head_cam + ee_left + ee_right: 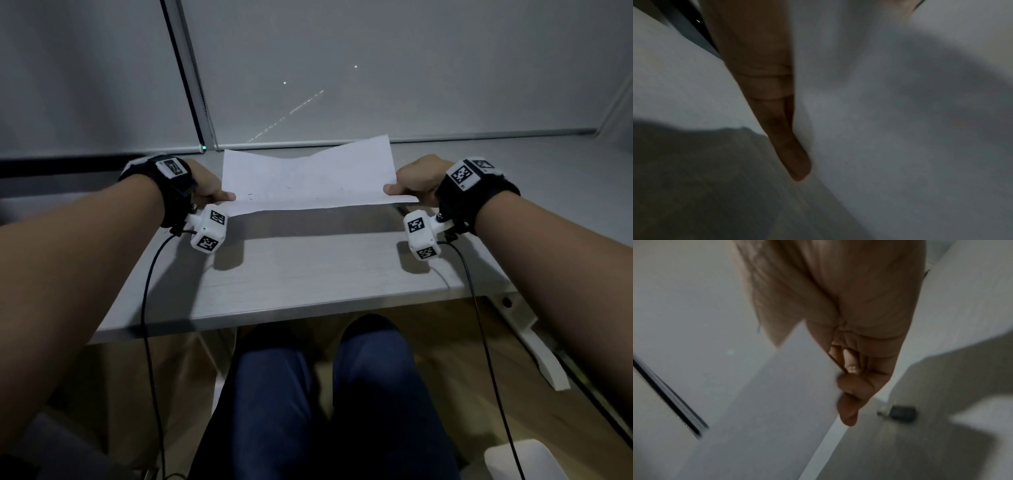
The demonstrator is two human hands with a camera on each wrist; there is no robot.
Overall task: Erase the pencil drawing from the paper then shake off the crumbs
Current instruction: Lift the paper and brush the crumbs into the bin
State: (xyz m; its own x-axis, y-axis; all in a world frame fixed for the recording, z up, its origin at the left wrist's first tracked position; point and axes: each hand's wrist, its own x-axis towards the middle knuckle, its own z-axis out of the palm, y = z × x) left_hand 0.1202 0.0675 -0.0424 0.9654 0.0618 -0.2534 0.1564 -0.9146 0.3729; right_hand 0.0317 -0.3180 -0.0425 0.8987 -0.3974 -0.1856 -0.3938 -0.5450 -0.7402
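A white sheet of paper (308,178) hangs in the air above the grey table (291,274), tilted and slightly bowed, casting a shadow below. A few small dark crumbs or pencil marks dot its lower part. My left hand (209,190) pinches its left edge, thumb on top. My right hand (411,185) pinches its right edge the same way. The left wrist view has my fingers (777,113) lying along the paper (900,129). In the right wrist view curled fingers (855,386) clamp the paper's (766,402) edge. A small dark object, perhaps the eraser (900,413), lies on the table.
Grey blinds (342,68) with a dark frame (185,75) stand right behind the table. The table's front edge (274,318) runs above my knees (308,394). Camera cables (147,308) hang from both wrists. A white table leg (544,363) shows at right.
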